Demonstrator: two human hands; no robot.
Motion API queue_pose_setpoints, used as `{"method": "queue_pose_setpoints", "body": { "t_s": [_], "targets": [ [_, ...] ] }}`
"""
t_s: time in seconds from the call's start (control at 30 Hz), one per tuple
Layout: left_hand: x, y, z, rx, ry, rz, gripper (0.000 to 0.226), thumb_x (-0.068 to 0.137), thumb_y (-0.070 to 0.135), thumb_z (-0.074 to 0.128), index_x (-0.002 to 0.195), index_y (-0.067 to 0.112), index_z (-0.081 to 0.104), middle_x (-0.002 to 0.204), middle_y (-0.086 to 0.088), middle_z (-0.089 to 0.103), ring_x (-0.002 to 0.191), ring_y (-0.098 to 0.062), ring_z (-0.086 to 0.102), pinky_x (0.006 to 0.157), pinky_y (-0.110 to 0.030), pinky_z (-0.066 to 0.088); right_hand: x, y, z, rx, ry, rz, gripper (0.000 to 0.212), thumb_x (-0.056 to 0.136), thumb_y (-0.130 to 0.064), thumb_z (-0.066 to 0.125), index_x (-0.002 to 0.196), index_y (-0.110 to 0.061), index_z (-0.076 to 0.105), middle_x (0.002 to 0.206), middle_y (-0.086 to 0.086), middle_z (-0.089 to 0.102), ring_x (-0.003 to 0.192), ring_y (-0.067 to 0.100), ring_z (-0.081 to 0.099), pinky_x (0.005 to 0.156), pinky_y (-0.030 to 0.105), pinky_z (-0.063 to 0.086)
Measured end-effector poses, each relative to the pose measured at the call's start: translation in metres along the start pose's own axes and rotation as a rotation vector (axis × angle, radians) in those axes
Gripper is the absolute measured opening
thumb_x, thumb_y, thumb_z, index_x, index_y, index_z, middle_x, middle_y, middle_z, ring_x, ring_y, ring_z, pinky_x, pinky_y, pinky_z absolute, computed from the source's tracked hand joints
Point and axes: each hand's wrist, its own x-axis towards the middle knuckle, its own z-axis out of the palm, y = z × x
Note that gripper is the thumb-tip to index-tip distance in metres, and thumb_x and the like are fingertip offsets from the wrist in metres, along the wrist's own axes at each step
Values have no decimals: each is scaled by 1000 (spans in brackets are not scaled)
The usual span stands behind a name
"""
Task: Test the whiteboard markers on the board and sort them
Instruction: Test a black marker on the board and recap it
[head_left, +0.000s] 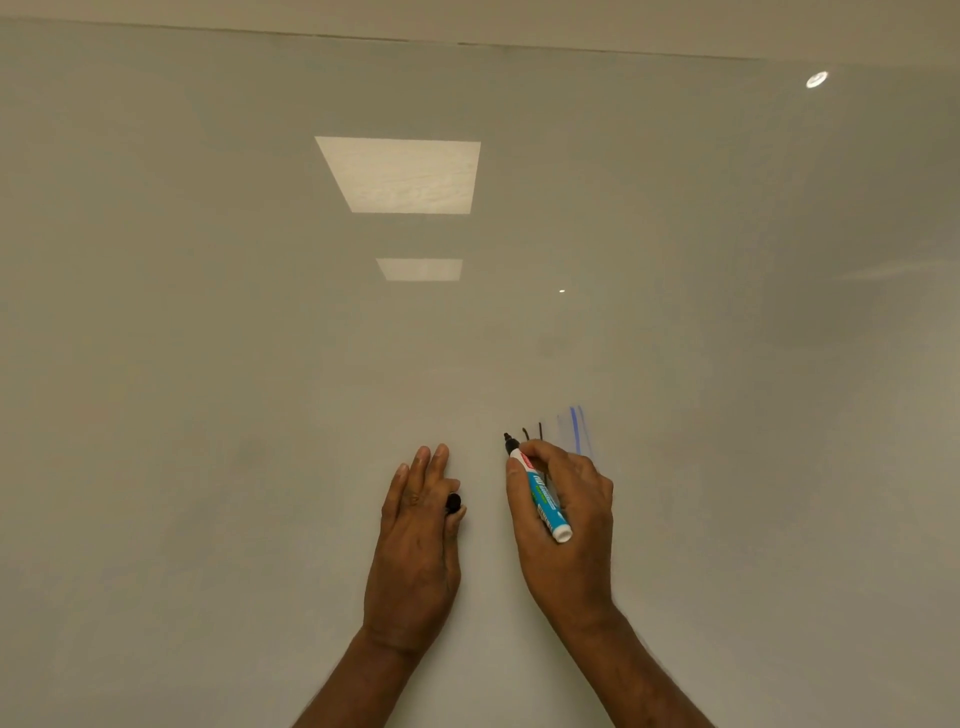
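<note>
Head view: right hand (566, 499) grips the marker (540, 491), tip at the board (260, 364) just left of strokes (574, 426), apparently to test it, while left hand (415, 545), fingers straight, pinches the cap (453, 503) aside.

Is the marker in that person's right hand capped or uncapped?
Uncapped. The marker in the right hand shows its bare black tip, and the left hand holds a black cap.
</note>
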Motion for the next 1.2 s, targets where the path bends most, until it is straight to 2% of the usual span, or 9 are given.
{"method": "queue_pose_setpoints", "body": {
  "t_s": [0.17, 0.33, 0.5, 0.6, 0.73, 0.8, 0.97, 1.07, 1.2],
  "targets": [
    [-1, 0, 0, 19, 7, -69, 51, 106, 30, 39, 150, 5, 45, 162, -5, 35, 155, -19, 23, 126, -27, 15, -7, 1, -4, -15, -15, 38, 74, 89, -72, 37, 116, -8, 63, 102, -7, 55, 79, 17, 57, 74, 20, 43],
    [3, 4, -5, -34, 99, -34, 38, 103, 28, 46, 133, 7, 59, 157, -9, 42, 155, -16, 22, 127, -29, 15, -38, 12, -20, 63, -70, 202, 78, 74, -90, 37, 113, -24, 51, 102, -3, 55, 87, 27, 59, 81, 46, 53],
    [3, 5, -6, -18, 132, -2, 36, 101, 27, 50, 133, 12, 56, 156, -9, 42, 155, -16, 22, 127, -31, 15, -61, 16, -40, -3, -145, 183, 33, 83, -77, 48, 111, -63, 57, 110, -1, 62, 84, 18, 65, 87, 54, 54],
    [3, 6, -6, -14, 136, -9, 36, 101, 27, 50, 129, 7, 62, 155, -11, 45, 155, -17, 23, 127, -32, 16, -58, 3, -50, -74, -190, 64, 16, 93, -39, 63, 108, -40, 64, 105, -21, 59, 98, 9, 60, 86, 41, 54],
    [4, 6, -6, -6, 140, -1, 34, 101, 27, 51, 125, 7, 64, 155, -12, 45, 155, -20, 25, 127, -35, 17, -38, -6, -36, 4, -76, 160, 48, 86, -75, 44, 120, -42, 55, 102, -15, 58, 86, 20, 62, 79, 40, 57],
    [4, 5, -6, -3, 138, 2, 31, 101, 28, 50, 126, 12, 60, 155, -13, 44, 155, -20, 24, 127, -36, 18, -26, -10, -28, -16, -60, 128, 53, 87, -73, 43, 115, -30, 57, 101, -13, 57, 85, 16, 59, 76, 33, 56],
    [6, 7, -8, 4, 144, 14, 27, 101, 25, 49, 127, 17, 54, 156, -13, 43, 155, -19, 23, 126, -38, 19, -2, -21, -13, -59, -87, 34, 51, 91, -67, 42, 119, -28, 60, 102, -14, 57, 91, 18, 59, 80, 15, 41],
    [5, 8, -8, 6, 149, 10, 33, 101, 25, 49, 133, 16, 50, 157, -12, 41, 155, -18, 22, 126, -37, 18, -5, -13, -7, -70, -95, 32, 68, 93, -67, 40, 117, -9, 64, 100, 7, 68, 92, 21, 60, 83, 24, 46],
    [5, 6, -7, 14, 142, -3, 33, 102, 27, 48, 133, 16, 53, 158, -10, 40, 156, -18, 21, 127, -37, 17, -24, -4, -14, 22, -178, 141, 71, 86, -78, 38, 114, -14, 51, 97, 23, 68, 86, 28, 60, 79, 45, 49]
  ]
}}
